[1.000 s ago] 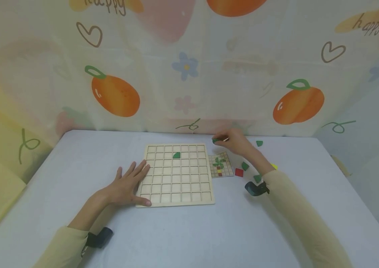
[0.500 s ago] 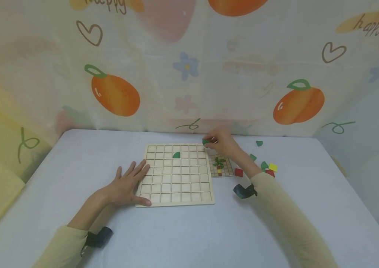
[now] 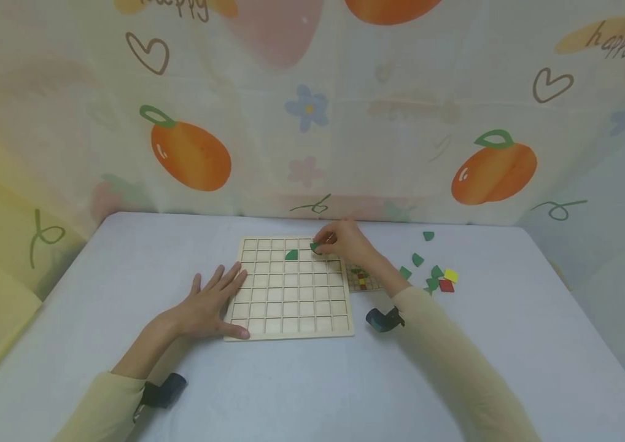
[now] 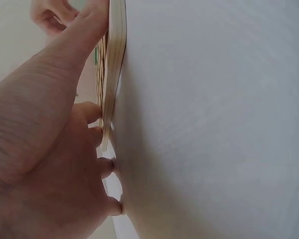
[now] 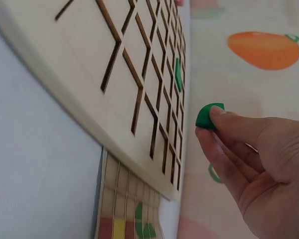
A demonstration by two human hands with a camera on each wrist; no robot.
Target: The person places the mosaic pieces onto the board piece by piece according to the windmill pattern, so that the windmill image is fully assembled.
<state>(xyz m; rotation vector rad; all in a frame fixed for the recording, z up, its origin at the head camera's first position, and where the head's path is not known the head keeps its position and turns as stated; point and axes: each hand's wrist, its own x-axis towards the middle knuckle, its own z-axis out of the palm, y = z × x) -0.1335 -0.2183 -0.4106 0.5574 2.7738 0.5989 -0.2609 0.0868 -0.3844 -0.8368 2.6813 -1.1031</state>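
Tile [image 5: 205, 118], green and quarter-circle shaped, is pinched between thumb and fingertips of the right hand [image 3: 348, 242] on my feed, held over the far right part of the wooden grid board [image 3: 290, 294]. Another green quarter-circle [image 3: 291, 255] sits in a cell to its left. Left hand [image 3: 207, 310] is well apart from the right, fingers spread, thumb and a couple fingers resting on the board's left edge. Pattern card [image 3: 372, 283] is just beside the board, then I've got loose green pieces [image 3: 417, 259], a yellow square [image 3: 450, 276] and a red piece [image 3: 446, 286] on the white tabletop [image 3: 301, 387].
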